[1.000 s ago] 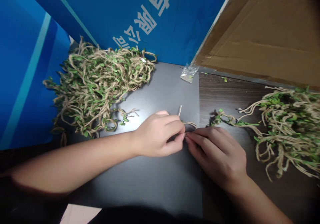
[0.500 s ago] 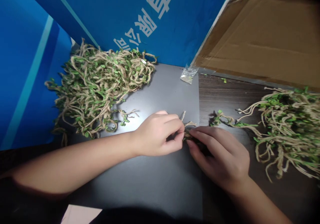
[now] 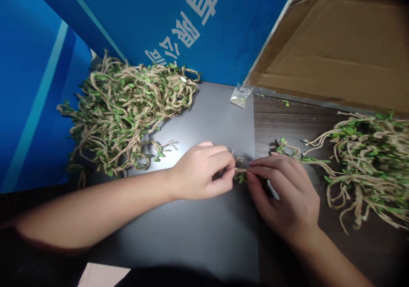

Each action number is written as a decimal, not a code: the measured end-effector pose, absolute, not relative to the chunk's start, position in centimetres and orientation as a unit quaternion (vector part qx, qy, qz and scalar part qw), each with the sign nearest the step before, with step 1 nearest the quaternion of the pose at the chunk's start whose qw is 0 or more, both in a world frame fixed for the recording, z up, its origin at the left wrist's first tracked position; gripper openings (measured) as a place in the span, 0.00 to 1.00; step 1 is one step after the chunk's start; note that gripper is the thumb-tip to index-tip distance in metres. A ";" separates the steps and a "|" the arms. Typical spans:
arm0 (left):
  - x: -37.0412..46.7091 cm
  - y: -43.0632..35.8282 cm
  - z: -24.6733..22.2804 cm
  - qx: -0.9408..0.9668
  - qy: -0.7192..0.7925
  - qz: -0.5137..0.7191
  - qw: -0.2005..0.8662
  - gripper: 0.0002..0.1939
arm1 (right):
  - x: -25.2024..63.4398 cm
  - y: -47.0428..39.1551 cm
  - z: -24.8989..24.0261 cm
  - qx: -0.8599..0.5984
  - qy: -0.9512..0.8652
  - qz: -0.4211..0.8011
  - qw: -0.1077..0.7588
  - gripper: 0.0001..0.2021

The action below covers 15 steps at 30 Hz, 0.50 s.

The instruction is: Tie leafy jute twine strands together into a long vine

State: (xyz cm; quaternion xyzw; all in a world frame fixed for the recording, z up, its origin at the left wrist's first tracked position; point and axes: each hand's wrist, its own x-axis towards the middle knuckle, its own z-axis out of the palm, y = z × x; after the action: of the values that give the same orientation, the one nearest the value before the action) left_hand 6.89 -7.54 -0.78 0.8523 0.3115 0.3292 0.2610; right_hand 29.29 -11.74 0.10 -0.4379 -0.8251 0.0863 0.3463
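Observation:
Between my two hands runs a short length of tan twine with green leaves [image 3: 240,171], low over the grey mat. My left hand [image 3: 207,170] pinches one end of it between thumb and forefinger. The thumb and fingertips of my right hand [image 3: 284,189] close on it a little to the right. A loose twine end sticks up behind the left fingertips. Part of the strand is hidden under my right hand. Just beyond that hand, a leafy twine piece [image 3: 295,152] lies on the dark wood surface.
A large heap of leafy twine [image 3: 128,112] lies at the left against blue panels [image 3: 153,14] with white characters. Another leafy twine heap [image 3: 373,163] is at the right. Behind it stands a cardboard box [image 3: 345,48]. A small clear plastic bag [image 3: 241,97] lies near the mat's back edge.
My right hand's fingertips have slid a little to the right, away from the left hand, so more of the twine shows between them. The upright twine end has dropped lower. My left hand stays put.

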 end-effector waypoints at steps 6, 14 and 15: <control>6.9 -7.5 -0.7 0.850 0.310 0.340 0.258 0.04 | 29.3 -11.7 0.0 -0.420 -0.839 0.109 0.329 0.17; 6.8 -7.5 -0.7 0.853 0.314 0.326 0.260 0.05 | 29.2 -11.7 -0.4 -0.425 -0.833 0.131 0.329 0.09; 6.8 -7.5 -0.8 0.851 0.316 0.327 0.263 0.05 | 29.3 -11.8 -0.3 -0.429 -0.826 0.147 0.333 0.08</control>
State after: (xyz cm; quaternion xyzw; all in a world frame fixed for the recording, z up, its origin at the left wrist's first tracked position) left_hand 6.85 -7.51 -0.77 0.8511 0.3164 0.3266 0.2625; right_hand 29.26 -11.78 -0.33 -0.4295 -0.8262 0.1474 0.3334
